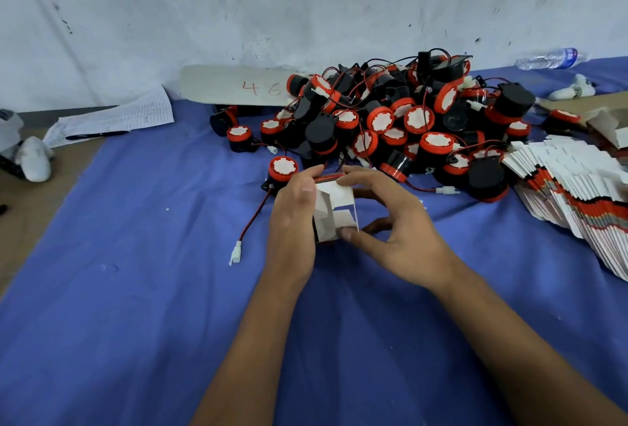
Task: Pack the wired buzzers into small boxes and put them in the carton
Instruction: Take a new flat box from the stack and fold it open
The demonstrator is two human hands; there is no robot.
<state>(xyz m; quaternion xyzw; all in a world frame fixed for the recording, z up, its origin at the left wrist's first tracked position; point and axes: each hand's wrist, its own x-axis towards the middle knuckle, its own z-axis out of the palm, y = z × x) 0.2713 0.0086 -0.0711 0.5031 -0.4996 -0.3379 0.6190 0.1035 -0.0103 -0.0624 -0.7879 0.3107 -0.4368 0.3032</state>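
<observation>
"46" in red on card [234, 86]

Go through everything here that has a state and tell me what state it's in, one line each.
small box: flaps open, held in both hands
left hand: grips the box
right hand: pinches the box
buzzers: loose pile, unpacked
flat boxes: unfolded, fanned stack
water bottle: lying on its side
pen: lying by paper
</observation>
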